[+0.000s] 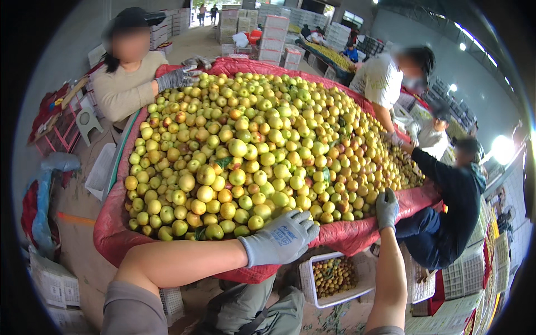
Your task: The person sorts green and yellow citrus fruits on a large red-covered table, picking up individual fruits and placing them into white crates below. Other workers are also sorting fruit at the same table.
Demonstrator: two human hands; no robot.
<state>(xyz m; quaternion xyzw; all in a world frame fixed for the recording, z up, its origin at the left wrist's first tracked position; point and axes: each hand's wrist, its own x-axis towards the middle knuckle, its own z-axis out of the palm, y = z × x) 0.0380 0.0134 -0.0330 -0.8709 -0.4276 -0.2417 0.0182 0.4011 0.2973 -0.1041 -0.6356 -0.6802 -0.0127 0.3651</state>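
A broad heap of round yellow-green fruits [251, 146], probably jujubes, some blushed red-brown, covers a table lined with red sheeting [113, 222]. My left hand [282, 236], in a grey coated work glove, rests across the near padded edge, back upward, fingertips beside the closest fruits. What lies under its palm is hidden. Farther right, my right hand [387, 208], gloved alike, is at the same edge with its fingers over the rim toward the heap. Its palm side cannot be seen. A few green leaves [224, 161] lie among the fruits.
Below the rim, a white plastic crate [310, 280] holds smaller, browner fruits. One gloved person [125, 79] stands at the far left; several others work along the right, including one in dark clothes [452, 192] close by. Stacked crates [274, 39] and a stool [88, 123] surround the table.
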